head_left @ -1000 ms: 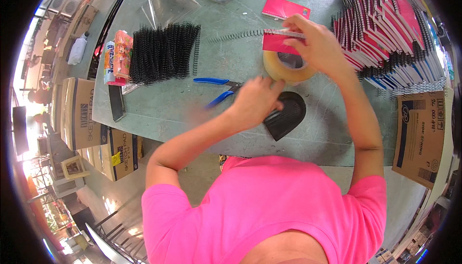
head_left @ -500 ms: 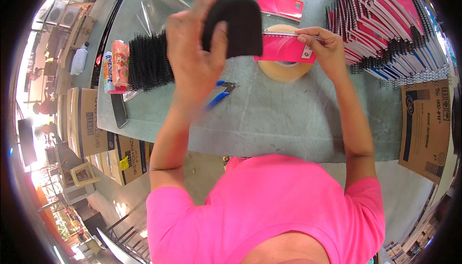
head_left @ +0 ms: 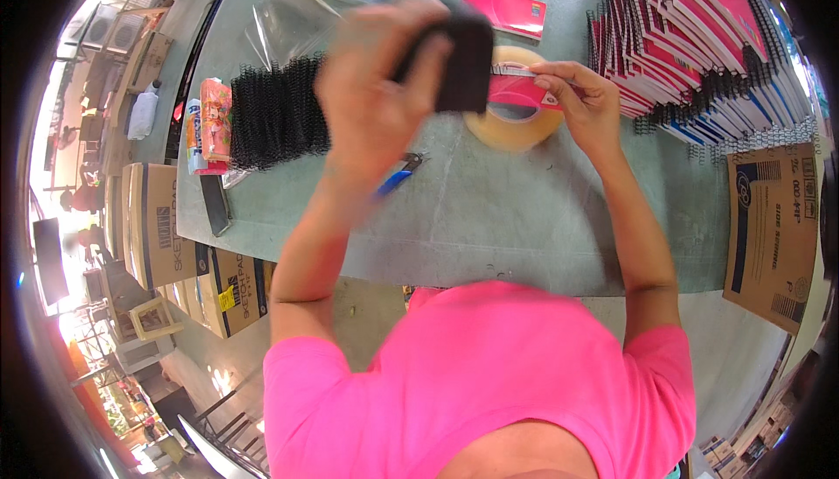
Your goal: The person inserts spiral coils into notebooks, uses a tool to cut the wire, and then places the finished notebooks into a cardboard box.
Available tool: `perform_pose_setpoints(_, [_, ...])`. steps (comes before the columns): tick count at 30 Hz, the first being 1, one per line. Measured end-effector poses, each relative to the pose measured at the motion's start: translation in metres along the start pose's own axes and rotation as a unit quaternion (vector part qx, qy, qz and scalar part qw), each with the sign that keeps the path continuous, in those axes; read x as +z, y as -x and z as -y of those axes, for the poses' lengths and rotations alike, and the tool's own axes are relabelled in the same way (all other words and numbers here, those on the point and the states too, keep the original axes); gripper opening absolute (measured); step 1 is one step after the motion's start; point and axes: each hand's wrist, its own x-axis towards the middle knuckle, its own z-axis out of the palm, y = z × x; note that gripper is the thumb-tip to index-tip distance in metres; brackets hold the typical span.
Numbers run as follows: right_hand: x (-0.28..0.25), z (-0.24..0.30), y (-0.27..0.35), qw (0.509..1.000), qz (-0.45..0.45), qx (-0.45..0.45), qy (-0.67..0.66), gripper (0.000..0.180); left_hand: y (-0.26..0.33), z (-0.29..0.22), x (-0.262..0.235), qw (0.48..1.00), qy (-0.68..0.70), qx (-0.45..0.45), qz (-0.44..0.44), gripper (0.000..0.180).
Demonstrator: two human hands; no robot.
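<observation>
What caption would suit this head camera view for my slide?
Left hand lifts a black cover while right hand holds a small pink notebook over a tape roll.

Grey-green worktable, cardboard boxes alongside, daylight left.

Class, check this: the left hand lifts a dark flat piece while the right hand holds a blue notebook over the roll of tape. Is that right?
Not quite. In the head view the notebook in the right hand is pink, not blue. The left hand does lift the dark flat piece, over the roll of tape.

Bright pink short-sleeved T-shirt, bare forearms, no gloves, no wristwear visible
</observation>
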Motion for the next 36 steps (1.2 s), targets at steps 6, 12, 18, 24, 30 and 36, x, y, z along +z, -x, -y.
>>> perform_pose_setpoints(6, [-0.005, 0.000, -0.002, 1.000, 0.007, 0.011, -0.001, 0.016, 0.015, -0.009, 0.017, 0.992, -0.008, -0.027, 0.124, 0.029])
perform_pose_setpoints(12, [-0.002, 0.005, 0.006, 0.995, 0.021, 0.014, -0.092, 0.022, 0.023, -0.016, 0.025, 0.954, 0.026, -0.045, 0.296, 0.027])
perform_pose_setpoints(18, [-0.020, -0.016, 0.009, 0.992, 0.060, 0.103, -0.045, 0.025, 0.004, -0.015, 0.032, 0.988, -0.024, 0.026, 0.150, 0.028])
perform_pose_setpoints(24, [-0.022, -0.018, 0.011, 0.992, 0.079, 0.084, -0.042, 0.028, -0.014, -0.030, 0.030, 0.992, 0.078, -0.061, 0.084, 0.031])
perform_pose_setpoints(30, [-0.018, -0.010, 0.011, 0.991, 0.105, 0.074, -0.042, 0.026, -0.015, -0.025, 0.040, 0.998, 0.037, -0.038, -0.015, 0.025])
perform_pose_setpoints(36, [-0.017, -0.001, 0.007, 0.990, 0.117, 0.069, -0.045, 0.028, 0.072, -0.048, 0.053, 0.902, 0.099, -0.080, 0.413, 0.030])
